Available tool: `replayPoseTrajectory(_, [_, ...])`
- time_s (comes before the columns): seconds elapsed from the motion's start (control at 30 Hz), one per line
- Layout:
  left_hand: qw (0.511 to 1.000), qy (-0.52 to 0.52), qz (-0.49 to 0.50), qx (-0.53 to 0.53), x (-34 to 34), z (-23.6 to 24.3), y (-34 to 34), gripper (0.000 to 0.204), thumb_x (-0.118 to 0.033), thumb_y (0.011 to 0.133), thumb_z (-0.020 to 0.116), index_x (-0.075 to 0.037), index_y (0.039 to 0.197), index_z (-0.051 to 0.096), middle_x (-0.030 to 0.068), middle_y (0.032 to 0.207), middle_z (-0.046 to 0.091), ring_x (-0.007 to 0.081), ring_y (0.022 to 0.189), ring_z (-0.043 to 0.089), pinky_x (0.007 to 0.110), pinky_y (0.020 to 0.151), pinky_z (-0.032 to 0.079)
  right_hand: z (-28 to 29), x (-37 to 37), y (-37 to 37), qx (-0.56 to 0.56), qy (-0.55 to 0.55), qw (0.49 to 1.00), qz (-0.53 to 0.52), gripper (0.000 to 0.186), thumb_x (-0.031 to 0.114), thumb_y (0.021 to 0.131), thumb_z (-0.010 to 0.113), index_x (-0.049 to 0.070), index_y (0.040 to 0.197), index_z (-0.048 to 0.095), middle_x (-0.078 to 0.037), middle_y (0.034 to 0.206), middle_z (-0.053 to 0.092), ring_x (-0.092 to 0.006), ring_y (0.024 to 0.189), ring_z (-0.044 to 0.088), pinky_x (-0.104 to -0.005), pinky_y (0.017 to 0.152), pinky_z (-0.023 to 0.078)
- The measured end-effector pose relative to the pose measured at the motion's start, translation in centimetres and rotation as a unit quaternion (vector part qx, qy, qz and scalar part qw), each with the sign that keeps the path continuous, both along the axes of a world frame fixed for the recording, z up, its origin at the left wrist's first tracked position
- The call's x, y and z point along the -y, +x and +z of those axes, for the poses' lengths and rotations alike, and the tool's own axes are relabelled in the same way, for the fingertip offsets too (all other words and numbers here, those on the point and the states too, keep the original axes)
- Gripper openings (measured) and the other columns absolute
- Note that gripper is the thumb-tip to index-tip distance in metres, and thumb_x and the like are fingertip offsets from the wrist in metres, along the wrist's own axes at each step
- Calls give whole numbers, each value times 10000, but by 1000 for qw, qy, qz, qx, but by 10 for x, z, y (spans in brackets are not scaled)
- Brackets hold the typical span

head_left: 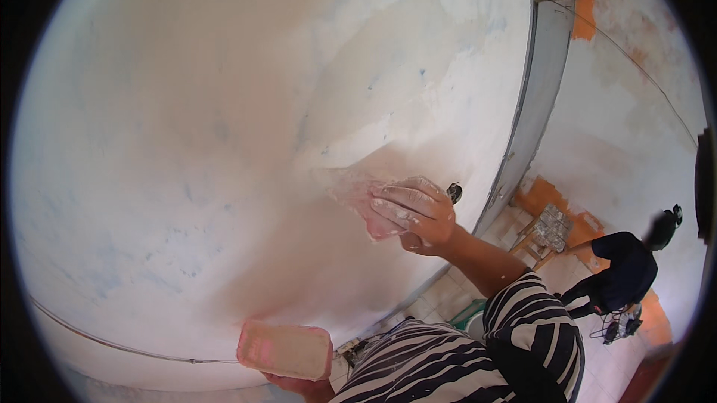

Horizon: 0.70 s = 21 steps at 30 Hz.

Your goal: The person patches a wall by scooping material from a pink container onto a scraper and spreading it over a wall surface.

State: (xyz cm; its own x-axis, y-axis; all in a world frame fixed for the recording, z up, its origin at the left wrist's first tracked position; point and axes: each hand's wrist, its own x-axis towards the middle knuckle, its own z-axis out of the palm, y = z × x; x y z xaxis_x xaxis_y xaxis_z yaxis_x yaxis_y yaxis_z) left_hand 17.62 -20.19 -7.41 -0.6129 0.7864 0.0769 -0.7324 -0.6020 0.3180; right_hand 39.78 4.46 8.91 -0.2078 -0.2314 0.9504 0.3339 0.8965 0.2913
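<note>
Pale plastered wall [224, 104] fills the view. Right hand [414, 212], fingers spread flat, presses a wide putty blade [358, 197] against the wall near its right edge. Left hand [299, 386], mostly hidden, apparently grips a pink putty tray [285, 349] below.

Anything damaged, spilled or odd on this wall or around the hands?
Nothing spilled. The wall is patchy, with blue showing through pale filler. The right hand presses a smeared trowel to it; the left hand holds a coated tray.
</note>
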Motion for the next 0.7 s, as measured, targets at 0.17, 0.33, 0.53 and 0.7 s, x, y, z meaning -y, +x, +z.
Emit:
replayPoseTrajectory(0.17, [995, 72, -54, -36, -15, -23, 4, 412, -565, 878, 589, -203, 1075, 609, -43, 888, 629, 166, 770, 611, 356, 716, 516, 64, -74, 84, -270, -80, 957, -71, 292, 94, 973, 485, -57, 1186, 616, -149, 1088, 683, -219, 940, 648, -324, 828, 514])
replayPoseTrajectory(0.33, [994, 57, -35, 89, -19, -17, 19, 362, -538, 877, 607, -204, 1018, 610, -52, 859, 618, 144, 736, 596, 353, 686, 508, 77, -116, 107, -284, -51, 934, -209, 369, -64, 854, 501, -33, 1190, 652, -135, 967, 684, -229, 863, 643, -286, 735, 505])
replayPoseTrajectory(0.53, [988, 119, -97, -2, -17, -25, 9, 347, -535, 879, 608, -209, 998, 613, -62, 838, 606, 138, 697, 585, 349, 661, 497, 49, -43, 63, -73, -8, 996, 54, 319, -42, 887, 494, -42, 1158, 663, -173, 1011, 691, -289, 878, 652, -344, 778, 528])
replayPoseTrajectory(0.7, [997, 35, -32, 54, -30, -10, 32, 359, -547, 885, 594, -207, 997, 611, -64, 833, 597, 150, 694, 583, 359, 648, 492, 122, -100, 146, -369, -204, 907, -5, 252, 48, 968, 502, -60, 1148, 641, -92, 868, 667, -138, 731, 550, -232, 702, 456])
